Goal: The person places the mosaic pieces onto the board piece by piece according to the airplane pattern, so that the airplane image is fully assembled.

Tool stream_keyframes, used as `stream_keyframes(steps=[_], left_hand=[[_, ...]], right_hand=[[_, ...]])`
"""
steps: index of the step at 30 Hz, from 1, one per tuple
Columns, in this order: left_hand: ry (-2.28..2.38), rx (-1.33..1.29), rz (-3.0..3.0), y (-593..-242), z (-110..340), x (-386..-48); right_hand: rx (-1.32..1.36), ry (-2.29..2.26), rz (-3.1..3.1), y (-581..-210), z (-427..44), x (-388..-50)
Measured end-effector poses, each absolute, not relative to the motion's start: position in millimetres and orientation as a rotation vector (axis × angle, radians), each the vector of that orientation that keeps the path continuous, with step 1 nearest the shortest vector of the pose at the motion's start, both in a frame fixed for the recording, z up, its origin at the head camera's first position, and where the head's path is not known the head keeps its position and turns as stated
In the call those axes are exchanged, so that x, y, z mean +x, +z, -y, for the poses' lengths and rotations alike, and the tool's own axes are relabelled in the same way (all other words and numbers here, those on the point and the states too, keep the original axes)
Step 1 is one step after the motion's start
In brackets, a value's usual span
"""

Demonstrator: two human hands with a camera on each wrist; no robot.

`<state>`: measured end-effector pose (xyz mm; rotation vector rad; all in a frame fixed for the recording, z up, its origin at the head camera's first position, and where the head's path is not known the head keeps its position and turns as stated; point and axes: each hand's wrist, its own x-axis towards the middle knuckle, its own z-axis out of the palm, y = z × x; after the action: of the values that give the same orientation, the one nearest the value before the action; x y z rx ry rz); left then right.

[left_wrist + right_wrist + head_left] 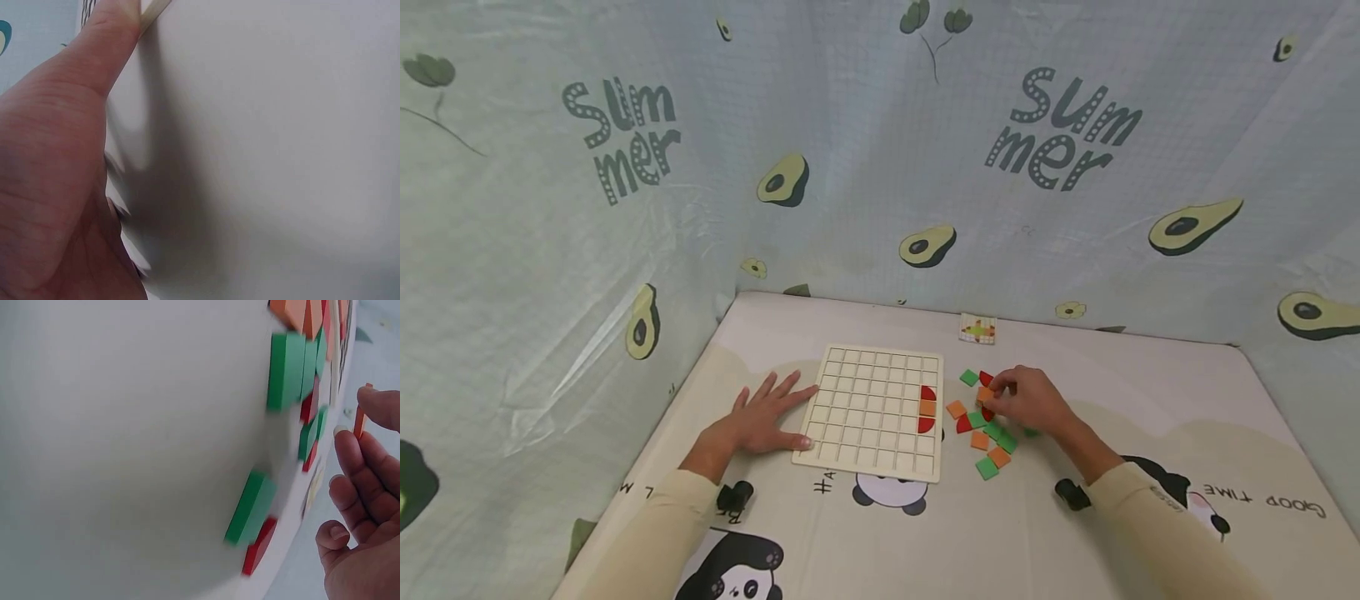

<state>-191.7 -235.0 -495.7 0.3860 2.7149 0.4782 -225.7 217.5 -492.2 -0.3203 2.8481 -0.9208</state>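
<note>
My left hand point(763, 422) lies with spread fingers at the left edge of a pale grid board point(867, 412), its thumb and a fingertip touching the rim. On the board's right side an orange square point(928, 407) sits between two red rounded pieces point(928, 392). Right of the board, my right hand point(1028, 400) holds an orange square point(985, 396) above loose green, red and orange pieces. In the right wrist view the orange piece point(360, 420) is pinched between thumb and fingers. The left wrist view shows the left thumb point(94, 53) against the board's edge.
A small picture card point(977, 329) lies behind the loose pieces. Several loose tiles, among them a green one point(987, 468), lie on the printed table cover point(880, 550). A patterned curtain point(865, 150) stands behind and on the left.
</note>
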Motion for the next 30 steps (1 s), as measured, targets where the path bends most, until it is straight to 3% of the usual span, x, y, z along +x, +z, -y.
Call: stream_keyframes(steps=[18,30], left_hand=[[0.483,0.364,-2.708,-497,237,-192],[0.484,0.360,-2.716,-496,236,-191]], right_hand=[[-0.540,-0.925,-2.838,-492,-173,-224],[-0.546,-0.969,-2.787,-495,-149,-225]])
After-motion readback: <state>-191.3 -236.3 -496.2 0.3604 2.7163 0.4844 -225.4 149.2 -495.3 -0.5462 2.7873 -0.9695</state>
